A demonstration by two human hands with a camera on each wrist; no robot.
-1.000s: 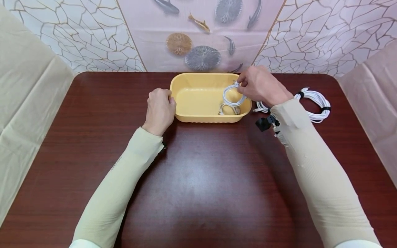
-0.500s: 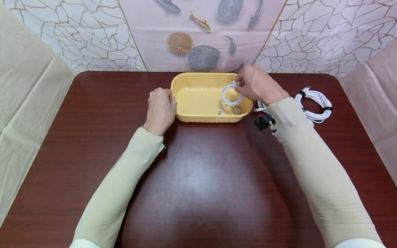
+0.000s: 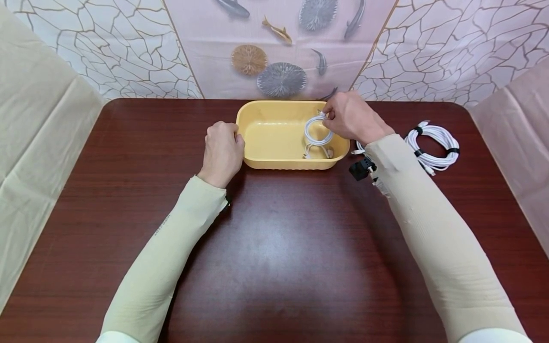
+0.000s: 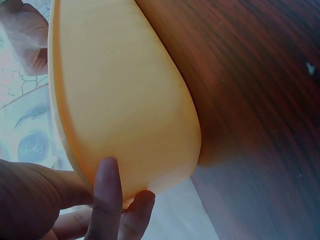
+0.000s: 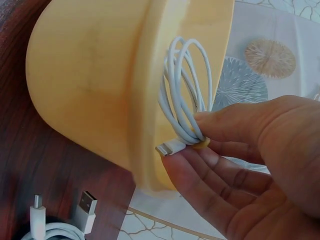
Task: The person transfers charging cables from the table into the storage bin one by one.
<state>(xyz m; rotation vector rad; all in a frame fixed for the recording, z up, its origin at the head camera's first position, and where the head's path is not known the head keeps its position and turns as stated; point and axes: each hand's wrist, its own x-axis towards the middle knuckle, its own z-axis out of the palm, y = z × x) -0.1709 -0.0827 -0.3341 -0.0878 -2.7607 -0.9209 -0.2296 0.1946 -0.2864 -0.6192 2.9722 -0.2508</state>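
Observation:
A yellow plastic tub (image 3: 283,164) stands at the far side of the table. My left hand (image 3: 222,153) grips its left end, thumb and fingers at the rim in the left wrist view. Over the tub's right end, my right hand (image 3: 353,116) pinches a coiled white charging cable (image 5: 176,95) between thumb and fingers. The plug (image 5: 170,147) of that cable rests along the fingers. Below the held coil, another white cable (image 3: 307,153) lies inside the tub at the right, partly covered from view.
At the table's right lies a larger white cable coil (image 3: 448,138) with black ties. Between it and the tub is another white cable (image 5: 37,220), mostly behind my right wrist in the head view. A patterned cloth (image 3: 280,52) hangs behind the table.
My right hand has moved slightly left with the held cable, further over the tub. My left hand stays on the tub's left end.

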